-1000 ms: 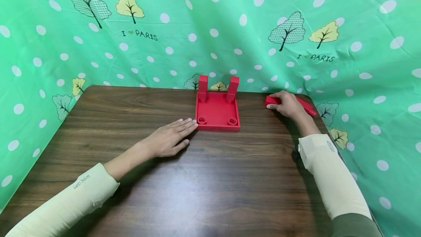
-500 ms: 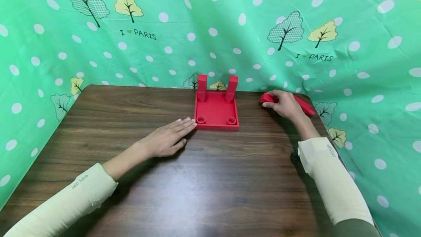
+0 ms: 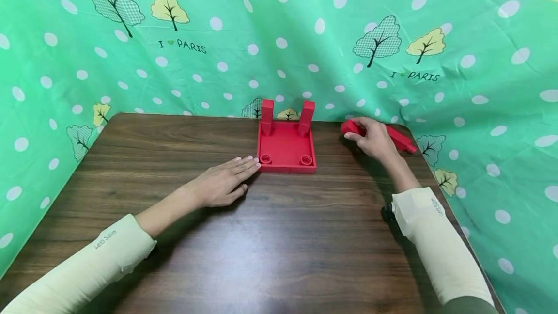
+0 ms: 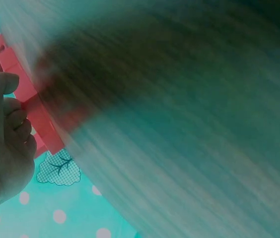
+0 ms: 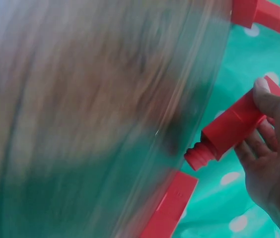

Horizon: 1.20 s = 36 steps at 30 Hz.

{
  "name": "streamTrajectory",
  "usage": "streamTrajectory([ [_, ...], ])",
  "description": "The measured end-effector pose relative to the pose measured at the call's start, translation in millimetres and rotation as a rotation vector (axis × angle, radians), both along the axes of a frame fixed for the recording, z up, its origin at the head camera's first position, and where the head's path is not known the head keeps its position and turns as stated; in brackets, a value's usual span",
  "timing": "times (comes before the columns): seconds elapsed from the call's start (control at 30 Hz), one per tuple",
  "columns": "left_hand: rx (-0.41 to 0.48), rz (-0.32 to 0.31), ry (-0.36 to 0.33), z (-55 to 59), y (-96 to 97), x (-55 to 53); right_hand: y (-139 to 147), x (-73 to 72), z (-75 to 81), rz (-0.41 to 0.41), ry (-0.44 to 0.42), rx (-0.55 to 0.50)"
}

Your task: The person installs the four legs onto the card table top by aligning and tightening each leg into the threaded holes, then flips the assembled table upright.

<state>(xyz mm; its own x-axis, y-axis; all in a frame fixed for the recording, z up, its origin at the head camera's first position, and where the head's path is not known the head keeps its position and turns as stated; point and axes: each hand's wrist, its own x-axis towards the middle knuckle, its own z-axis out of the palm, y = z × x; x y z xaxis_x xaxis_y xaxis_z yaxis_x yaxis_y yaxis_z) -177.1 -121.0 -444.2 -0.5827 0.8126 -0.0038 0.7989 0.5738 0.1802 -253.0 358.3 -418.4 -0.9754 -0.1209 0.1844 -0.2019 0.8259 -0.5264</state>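
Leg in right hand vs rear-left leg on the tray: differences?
Held leg is gripped by the right hand; rear-left leg stands ungripped in the tray.
Held leg tilts; rear-left leg is upright.
Held leg shows its threaded end; rear-left leg shows none.
Both are red, square-sided.

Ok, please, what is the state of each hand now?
Left hand: open, touching the red tray.
Right hand: holding a red threaded post.

Left hand (image 4: 6,139) touching red tray (image 4: 44,124), wooden tabletop (image 4: 204,168), dotted green cloth (image 4: 78,210)

Tray (image 3: 286,147) on table (image 3: 279,236), left of bar (image 3: 348,127)
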Motion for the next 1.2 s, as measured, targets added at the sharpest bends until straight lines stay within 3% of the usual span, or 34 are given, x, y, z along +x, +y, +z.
streamTrajectory([
  [0.3,-0.014,-0.007,0.012,3.0,-0.2,-0.8,-20.2,11.2,8.6,-0.029,0.029,-0.094],
  [0.53,-0.019,-0.021,0.028,6.8,0.4,-0.1,-34.1,19.4,12.2,-0.064,-0.009,-0.159],
  [1.2,-0.041,-0.037,0.033,7.2,-0.8,-2.2,-51.8,30.0,12.8,-0.025,0.021,-0.228],
])
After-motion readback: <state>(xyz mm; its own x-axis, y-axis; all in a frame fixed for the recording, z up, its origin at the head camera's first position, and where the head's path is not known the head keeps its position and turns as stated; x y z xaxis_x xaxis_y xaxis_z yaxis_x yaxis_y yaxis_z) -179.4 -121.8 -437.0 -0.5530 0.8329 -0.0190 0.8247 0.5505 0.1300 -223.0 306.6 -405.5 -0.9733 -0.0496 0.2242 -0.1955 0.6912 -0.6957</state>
